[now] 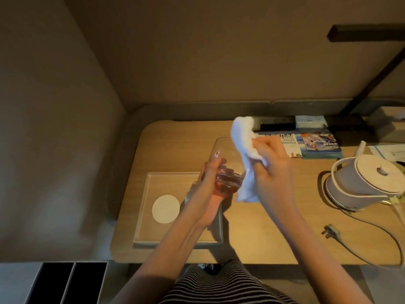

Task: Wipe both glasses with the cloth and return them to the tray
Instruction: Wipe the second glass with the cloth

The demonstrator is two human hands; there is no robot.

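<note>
**Glass in left hand, cloth in right, above tray**

Nearest the camera: black-and-white striped garment (221, 284) at bottom edge, both bare forearms reaching forward over the light wooden desk (263, 227). On the desk's left part sits a shallow rectangular wooden tray (142, 216) with a round white paper coaster (166, 208) lying inside it. A second clear glass (189, 195) seems to stand on the tray, mostly hidden behind the left wrist; can't tell more. Left hand (210, 189) is curled around the base of a clear drinking glass with a small white logo (221, 154), holding it tilted, mouth away from the camera, above the tray's far right corner. Right hand (274, 165) is closed on a crumpled white cloth (245, 154), which hangs just beside the glass; actual contact unclear. Right side: grey electric kettle with white lid (363, 183), its white cord and plug (331, 232) loose on the desk. Farther back: colourful printed brochures (317, 143), then a black power strip (276, 122) against the wall.
</note>
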